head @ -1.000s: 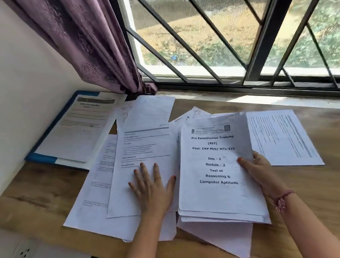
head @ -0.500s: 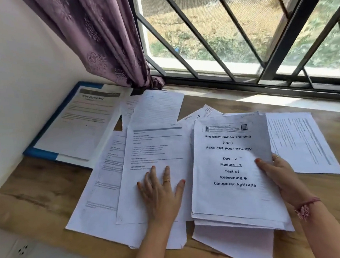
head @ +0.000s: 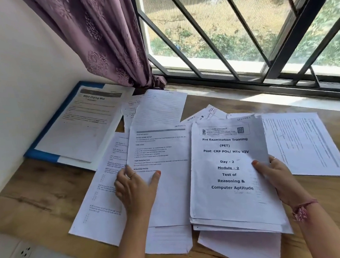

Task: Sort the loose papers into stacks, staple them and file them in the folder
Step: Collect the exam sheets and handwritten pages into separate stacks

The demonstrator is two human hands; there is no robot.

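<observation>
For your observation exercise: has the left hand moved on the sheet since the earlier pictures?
Yes. The left hand has slid left across the task sheet and now curls round its left edge.

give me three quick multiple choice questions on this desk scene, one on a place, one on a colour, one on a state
1. Where does the blue folder lie?
A. far left by the wall
B. under the right hand
C. on the window sill

2. What colour is the curtain?
A. green
B. purple
C. white

3. What is the right hand doing?
A. hanging idle
B. gripping the Pre Examination Training stack
C. holding a stapler

Answers:
1 A, the folder sits against the wall at the desk's left end.
2 B, the patterned fabric is purple.
3 B, its thumb lies on the cover page at the stack's right edge.
</observation>
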